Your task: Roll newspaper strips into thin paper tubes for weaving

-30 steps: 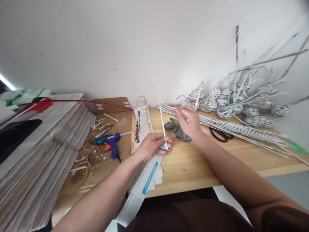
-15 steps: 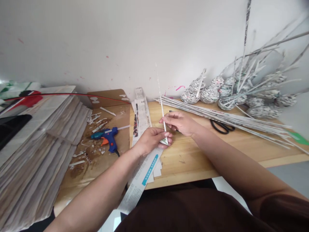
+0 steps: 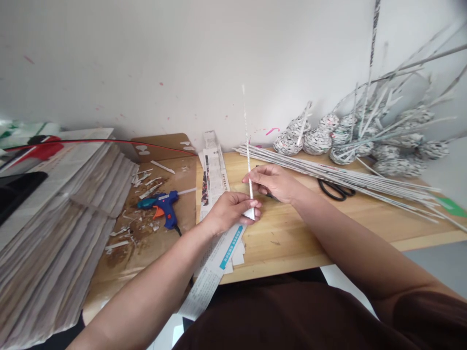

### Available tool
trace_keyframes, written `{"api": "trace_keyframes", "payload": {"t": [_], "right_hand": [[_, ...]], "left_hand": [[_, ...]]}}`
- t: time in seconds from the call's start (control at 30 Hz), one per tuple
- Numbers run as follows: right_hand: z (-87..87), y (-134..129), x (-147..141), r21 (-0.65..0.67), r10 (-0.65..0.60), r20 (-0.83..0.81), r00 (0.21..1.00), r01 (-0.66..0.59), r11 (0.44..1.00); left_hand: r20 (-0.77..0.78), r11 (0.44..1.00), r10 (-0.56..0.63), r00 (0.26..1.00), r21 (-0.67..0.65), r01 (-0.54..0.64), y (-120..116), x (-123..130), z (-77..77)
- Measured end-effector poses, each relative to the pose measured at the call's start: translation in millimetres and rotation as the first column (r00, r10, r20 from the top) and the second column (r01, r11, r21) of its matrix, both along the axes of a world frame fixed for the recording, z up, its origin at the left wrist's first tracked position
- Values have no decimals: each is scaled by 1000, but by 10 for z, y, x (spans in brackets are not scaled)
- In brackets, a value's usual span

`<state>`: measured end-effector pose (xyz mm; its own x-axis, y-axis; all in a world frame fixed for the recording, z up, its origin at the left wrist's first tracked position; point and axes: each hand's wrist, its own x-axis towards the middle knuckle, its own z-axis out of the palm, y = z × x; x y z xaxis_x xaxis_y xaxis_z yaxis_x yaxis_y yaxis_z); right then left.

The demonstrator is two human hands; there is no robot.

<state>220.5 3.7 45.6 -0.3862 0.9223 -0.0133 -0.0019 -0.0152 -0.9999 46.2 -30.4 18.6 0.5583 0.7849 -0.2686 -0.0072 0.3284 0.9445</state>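
Note:
A thin rolled newspaper tube (image 3: 248,150) stands nearly upright between my hands, its tip in front of the wall. My right hand (image 3: 274,183) pinches the tube partway up with thumb and fingers. Below it, my left hand (image 3: 230,210) is closed on the newspaper strip (image 3: 207,284) at the tube's lower end, thumb on top. From there the strip, with a blue printed band, slants down to the left over the table edge. Under my left hand lies a stack of newspaper strips (image 3: 219,165).
Several finished paper tubes (image 3: 310,167) lie beside black-handled scissors (image 3: 333,190) on the right. Woven paper gourd shapes (image 3: 317,141) stand against the wall. To the left are a blue glue gun (image 3: 164,206), paper scraps and a tall newspaper stack (image 3: 83,209).
The tube has turned more upright and its tip has shifted right and up. The strip's blue band has moved up toward my left hand. Both hands keep nearly the same place.

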Motion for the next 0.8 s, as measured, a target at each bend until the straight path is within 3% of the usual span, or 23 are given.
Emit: {"api": "trace_keyframes", "payload": {"t": [0.1,0.27,0.43,0.57,0.73,0.8], "right_hand": [[-16,26,35,22,85,37,996,-86,996],[-26,34,35,-15,-22,-74,997,20,1000],[6,16,30,-7,87,-21,996,-88,996],[26,8,22,-28,-48,-81,996,46,999],[42,3,17,-21,51,-37,998,-52,998],[38,5,11,-23,0,-62,998,-1,1000]], "left_hand": [[-8,1000,-7,1000,0,7,-1,-4,2],[-11,999,-44,999,12,44,-9,-7,24],[-8,1000,-16,1000,12,16,-11,-1,18],[3,997,-61,998,50,61,-18,1,4],[-9,997,-53,999,56,53,-22,3,0],[-8,996,-71,997,57,71,-23,5,-6]]}}
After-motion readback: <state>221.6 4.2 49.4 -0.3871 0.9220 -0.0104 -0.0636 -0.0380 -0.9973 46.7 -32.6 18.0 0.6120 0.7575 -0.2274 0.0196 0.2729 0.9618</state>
